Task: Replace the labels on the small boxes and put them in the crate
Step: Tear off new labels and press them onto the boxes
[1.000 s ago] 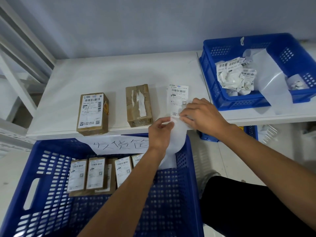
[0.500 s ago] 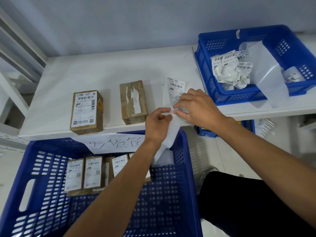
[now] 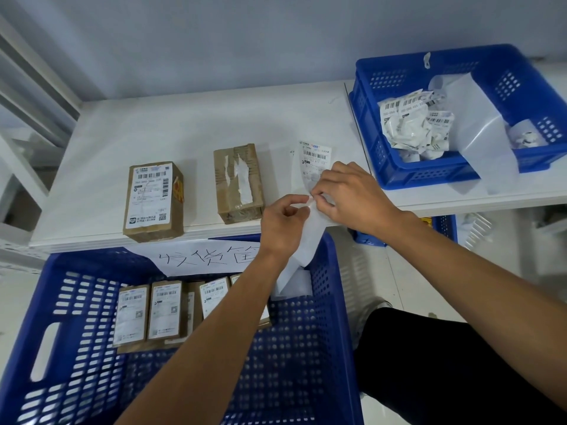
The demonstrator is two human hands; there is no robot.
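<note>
At the white shelf's front edge, my left hand (image 3: pixel 283 222) pinches the white backing strip (image 3: pixel 308 240), which hangs down into the big blue crate (image 3: pixel 319 332). My right hand (image 3: pixel 346 194) pinches the near end of a new printed label (image 3: pixel 314 157) that lies on the shelf. Left of the hands stands a brown box with torn label remains (image 3: pixel 239 182). Farther left is a brown box with an intact label (image 3: pixel 152 200). Several labelled boxes (image 3: pixel 162 311) lie in the crate.
A smaller blue crate (image 3: pixel 521 78) at the back right of the white shelf (image 3: pixel 184 130) holds crumpled old labels (image 3: pixel 414 124) and loose backing paper. A handwritten paper sign (image 3: pixel 202 259) hangs on the big crate's far rim. A black-clad leg is at lower right.
The label's near end has curled up from the backing between my fingers, and both hands have drawn closer together. The boxes have not moved.
</note>
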